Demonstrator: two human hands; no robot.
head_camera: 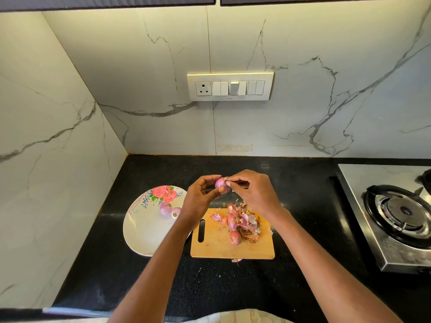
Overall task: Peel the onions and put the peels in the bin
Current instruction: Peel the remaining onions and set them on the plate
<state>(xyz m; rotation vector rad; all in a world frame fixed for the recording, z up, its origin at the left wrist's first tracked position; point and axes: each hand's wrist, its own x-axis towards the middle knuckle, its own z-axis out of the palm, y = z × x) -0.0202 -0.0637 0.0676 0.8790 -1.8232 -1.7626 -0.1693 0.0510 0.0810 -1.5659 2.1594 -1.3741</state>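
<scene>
- while the left hand (202, 194) grips an onion (221, 185) above the counter, the right hand (253, 191) pinches its loose skin.
- two peeled onions (169, 209) sit on the plate (142, 231), left.
- unpeeled ones (234, 237) and peels (247, 223) remain on the board (233, 250); no bin visible.

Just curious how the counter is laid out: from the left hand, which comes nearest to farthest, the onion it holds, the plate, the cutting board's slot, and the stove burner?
1. Onion: gripped in the left hand itself.
2. Plate, left, and cutting board's slot, just below the hand: too close to call.
3. Stove burner: far right, clearly farthest.
</scene>
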